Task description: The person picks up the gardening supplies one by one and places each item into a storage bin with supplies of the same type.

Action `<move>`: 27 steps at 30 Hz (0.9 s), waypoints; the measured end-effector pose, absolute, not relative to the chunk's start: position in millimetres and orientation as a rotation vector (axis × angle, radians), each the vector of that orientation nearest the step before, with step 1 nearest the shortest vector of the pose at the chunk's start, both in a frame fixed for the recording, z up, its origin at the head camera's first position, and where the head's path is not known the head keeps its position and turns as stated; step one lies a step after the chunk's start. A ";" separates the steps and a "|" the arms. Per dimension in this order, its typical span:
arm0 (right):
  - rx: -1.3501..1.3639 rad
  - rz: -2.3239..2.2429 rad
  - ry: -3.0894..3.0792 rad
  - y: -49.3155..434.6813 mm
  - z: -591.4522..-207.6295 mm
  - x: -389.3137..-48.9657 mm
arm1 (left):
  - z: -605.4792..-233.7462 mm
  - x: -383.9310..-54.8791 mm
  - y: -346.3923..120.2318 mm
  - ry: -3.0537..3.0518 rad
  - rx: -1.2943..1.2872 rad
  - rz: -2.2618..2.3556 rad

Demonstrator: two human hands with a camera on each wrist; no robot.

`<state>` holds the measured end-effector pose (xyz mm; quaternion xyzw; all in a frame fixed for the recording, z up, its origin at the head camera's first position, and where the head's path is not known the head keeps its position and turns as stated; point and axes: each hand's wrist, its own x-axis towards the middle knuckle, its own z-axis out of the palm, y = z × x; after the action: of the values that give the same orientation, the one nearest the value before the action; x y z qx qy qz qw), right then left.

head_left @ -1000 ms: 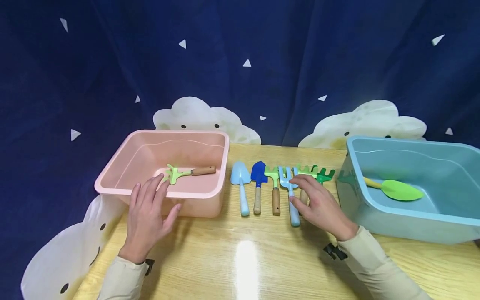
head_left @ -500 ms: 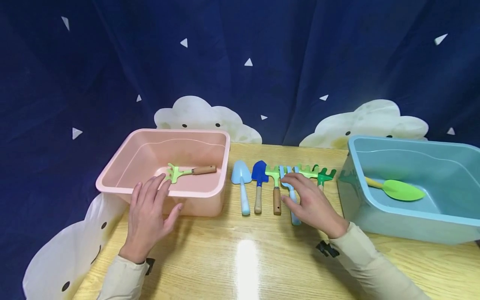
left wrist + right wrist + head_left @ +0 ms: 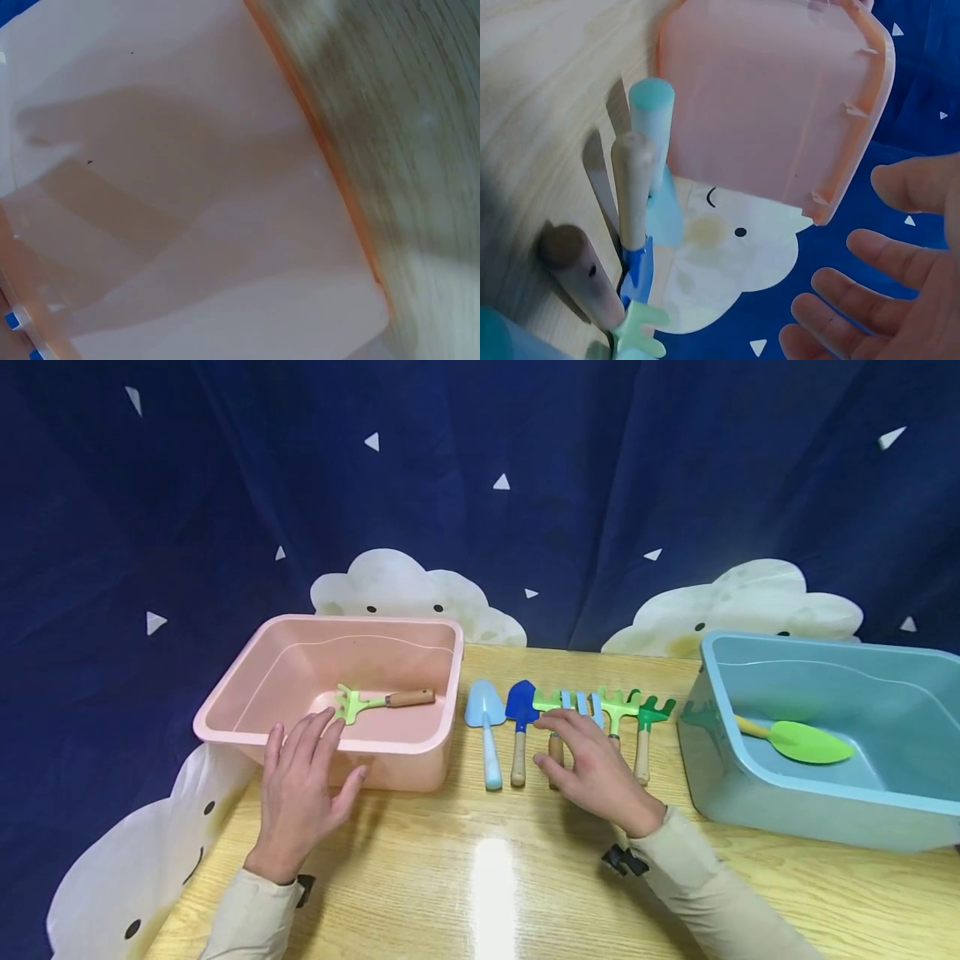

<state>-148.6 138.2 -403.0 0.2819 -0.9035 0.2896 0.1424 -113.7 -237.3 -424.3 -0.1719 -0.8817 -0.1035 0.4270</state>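
My right hand (image 3: 598,777), fingers spread and slightly bent, hovers over the row of garden hand tools and holds nothing. It partly covers a light blue fork (image 3: 583,702) and a light green rake with a brown handle (image 3: 556,748). To its left lie a dark blue shovel (image 3: 521,703) and a light blue trowel (image 3: 486,706). In the right wrist view, the relaxed fingers (image 3: 885,300) are apart from the wooden shovel handle (image 3: 633,187). My left hand (image 3: 300,793) holds nothing, its fingertips over the front rim of the pink bin (image 3: 390,747).
A light green rake (image 3: 356,705) lies inside the pink bin. The blue bin (image 3: 825,797) at the right holds a bright green trowel (image 3: 810,742). Another light green rake (image 3: 617,703) and a dark green rake (image 3: 651,714) lie right of the fork. A dark blue curtain (image 3: 450,468) hangs behind.
My right hand has moved left along the tool row, from beside the light blue fork to over it and the brown-handled rake. The dark green rake's handle is now uncovered. The left hand stays put.
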 end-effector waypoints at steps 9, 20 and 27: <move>0.858 0.846 -2.590 128.1 -411.9 -147.7 | -431.9 -120.0 -238.4 -2.158 -0.431 -0.242; 0.887 0.832 -2.637 118.7 -418.9 -146.2 | -443.5 -130.1 -239.7 -2.070 -0.438 -0.223; 0.864 0.819 -2.682 124.6 -427.2 -146.5 | -444.6 -131.6 -240.3 -2.045 -0.438 -0.225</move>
<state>-146.5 124.6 -427.2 0.2928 -0.9090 0.2778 0.1036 -131.6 -240.3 -444.6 -0.1807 -0.8443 -0.0927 0.4959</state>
